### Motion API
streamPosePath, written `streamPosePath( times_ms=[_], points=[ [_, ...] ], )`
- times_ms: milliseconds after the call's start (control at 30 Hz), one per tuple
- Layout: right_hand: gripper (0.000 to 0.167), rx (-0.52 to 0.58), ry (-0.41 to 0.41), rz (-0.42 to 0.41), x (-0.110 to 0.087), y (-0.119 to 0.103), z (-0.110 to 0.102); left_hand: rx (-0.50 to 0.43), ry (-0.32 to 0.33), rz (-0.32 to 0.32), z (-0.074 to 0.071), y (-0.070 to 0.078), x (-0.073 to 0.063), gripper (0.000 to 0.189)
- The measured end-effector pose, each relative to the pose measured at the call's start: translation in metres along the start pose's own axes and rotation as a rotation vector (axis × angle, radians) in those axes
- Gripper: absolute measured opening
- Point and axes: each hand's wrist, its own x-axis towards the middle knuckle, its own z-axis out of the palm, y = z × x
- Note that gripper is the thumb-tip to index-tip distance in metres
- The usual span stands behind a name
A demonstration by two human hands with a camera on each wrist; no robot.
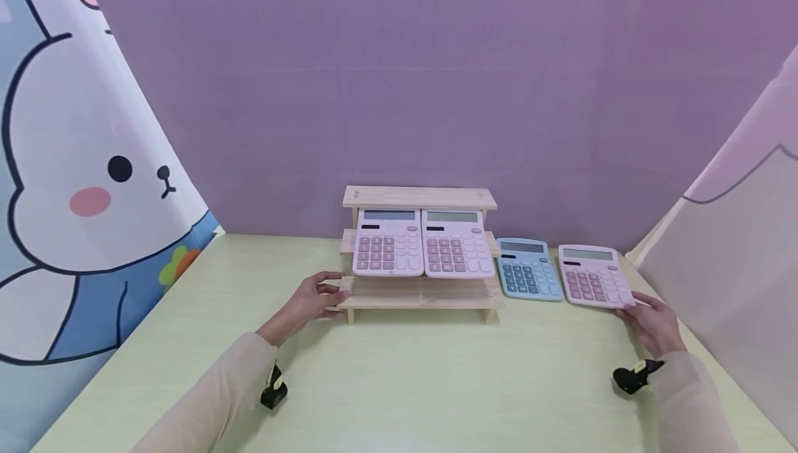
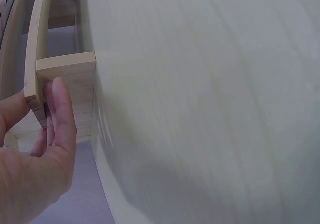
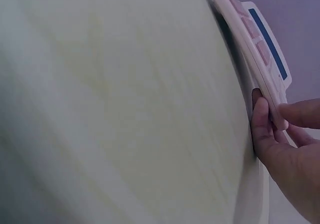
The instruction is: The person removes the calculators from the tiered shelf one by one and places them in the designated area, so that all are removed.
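My left hand [image 1: 316, 298] grips the left end of the lowest step of a wooden tiered stand [image 1: 419, 293], thumb on top and fingers beneath, as the left wrist view shows. At the right, my right hand [image 1: 654, 320] pinches the lower right corner of a pink calculator [image 1: 595, 276]. In the right wrist view that pink calculator [image 3: 255, 49] has the thumb on its face and fingers under its edge. Two more pink calculators, one on the left [image 1: 388, 244] and one on the right [image 1: 457, 244], lean side by side on the stand's middle step.
A blue calculator [image 1: 529, 269] lies between the stand and the pink calculator at the right. Behind the pale table [image 1: 436, 384] rises a purple backdrop [image 1: 405, 79]. A cartoon-printed cloth [image 1: 87, 148] hangs at the left, and a pale cloth [image 1: 742, 252] borders the right side.
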Motion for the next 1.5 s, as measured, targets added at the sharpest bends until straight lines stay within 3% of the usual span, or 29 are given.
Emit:
streamPosePath(
  times_ms=[433,833,1500],
  points=[
    [0.037,-0.203,0.028,-0.083,0.011,0.005,0.003,-0.004,0.010,-0.005,0.001,0.000,0.000,0.052],
    [0.062,-0.410,0.149,-0.098,0.015,0.003,0.013,0.005,0.015,-0.003,0.001,-0.001,0.000,0.053],
    [0.058,-0.631,0.146,-0.093,0.022,0.001,0.013,-0.003,0.015,-0.016,0.002,0.001,0.000,0.054]
  ],
)
